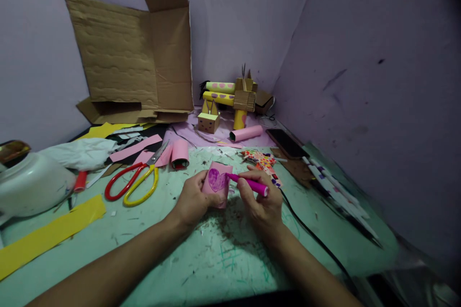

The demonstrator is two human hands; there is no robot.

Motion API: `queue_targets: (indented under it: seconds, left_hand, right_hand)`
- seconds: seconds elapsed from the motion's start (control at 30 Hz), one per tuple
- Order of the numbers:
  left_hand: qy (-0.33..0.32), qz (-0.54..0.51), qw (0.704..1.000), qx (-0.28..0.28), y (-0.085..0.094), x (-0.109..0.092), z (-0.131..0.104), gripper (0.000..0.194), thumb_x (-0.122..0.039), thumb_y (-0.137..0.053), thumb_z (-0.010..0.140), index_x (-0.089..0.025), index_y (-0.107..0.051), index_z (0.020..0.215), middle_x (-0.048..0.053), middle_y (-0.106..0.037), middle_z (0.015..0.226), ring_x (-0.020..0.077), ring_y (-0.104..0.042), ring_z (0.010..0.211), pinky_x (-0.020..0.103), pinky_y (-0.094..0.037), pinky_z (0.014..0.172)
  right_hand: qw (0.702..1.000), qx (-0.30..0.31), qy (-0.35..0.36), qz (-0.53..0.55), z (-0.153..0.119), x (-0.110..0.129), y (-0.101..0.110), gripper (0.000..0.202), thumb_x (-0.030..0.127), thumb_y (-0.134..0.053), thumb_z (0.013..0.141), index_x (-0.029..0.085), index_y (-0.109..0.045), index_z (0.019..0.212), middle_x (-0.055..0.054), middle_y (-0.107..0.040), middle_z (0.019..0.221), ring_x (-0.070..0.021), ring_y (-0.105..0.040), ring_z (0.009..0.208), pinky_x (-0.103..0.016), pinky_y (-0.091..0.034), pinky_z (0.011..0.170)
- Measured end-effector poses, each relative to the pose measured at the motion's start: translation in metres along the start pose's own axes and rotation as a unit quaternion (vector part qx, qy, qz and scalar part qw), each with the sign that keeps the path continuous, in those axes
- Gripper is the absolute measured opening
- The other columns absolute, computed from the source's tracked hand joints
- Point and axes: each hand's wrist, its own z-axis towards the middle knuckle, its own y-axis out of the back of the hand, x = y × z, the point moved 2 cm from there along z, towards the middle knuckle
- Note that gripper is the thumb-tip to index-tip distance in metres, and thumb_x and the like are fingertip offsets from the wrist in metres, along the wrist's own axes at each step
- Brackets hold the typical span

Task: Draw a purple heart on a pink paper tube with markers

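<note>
Pink paper-covered small block with a purple heart drawn on it [217,183] is standing near the middle of the green worktop [151,249], and the left hand [192,199] is closing its grip around the block's left side. The right hand [260,196] is pinching a pink marker pen [249,184], its tip touching the heart. Probably the block is light and easily crushed, so holding the side edges gently seems best. Red and yellow scissors [135,182] are lying to the left.

Red-and-yellow scissors [132,182] lie left of a pink paper roll [179,154]. Torn cardboard [133,53] leans on the wall; a phone [287,143] rests beside the cardboard-box figure [209,117].
</note>
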Motion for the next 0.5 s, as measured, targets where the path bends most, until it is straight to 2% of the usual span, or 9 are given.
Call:
queue_targets:
  seconds: [0.5]
  left_hand:
    - [-0.008,0.023,1.000,0.004,0.0012,0.0013,0.0006,0.042,-0.011,-0.072,0.047,-0.011,-0.066,0.089,0.003,-0.065,0.079,0.0173,-0.054,0.071,0.028,-0.043,0.063]
  right_hand:
    - [1.000,0.011,0.016,0.006,0.0009,0.0031,-0.0013,0.009,0.017,-0.057,0.082,0.024,-0.061,0.085,0.001,-0.068,0.071,-0.0179,-0.067,0.066,-0.042,-0.051,0.089]
